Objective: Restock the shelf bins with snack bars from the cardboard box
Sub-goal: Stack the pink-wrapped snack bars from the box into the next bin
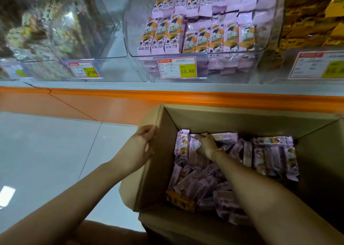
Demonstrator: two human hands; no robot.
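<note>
Both grips at the cardboard box.
My left grip curls over its stiff left flap; my right grip, inside, pinches glossy purple snack bars standing upright.

Three red-bordered white paper price tags with yellow patches stand along the front edge of the pale grey shelf: the left tag (17.80), the middle tag (15.80) and the right tag (too blurred to read). Under that edge runs a glossy orange band, and below it lies the shiny grey tiled floor.
</note>
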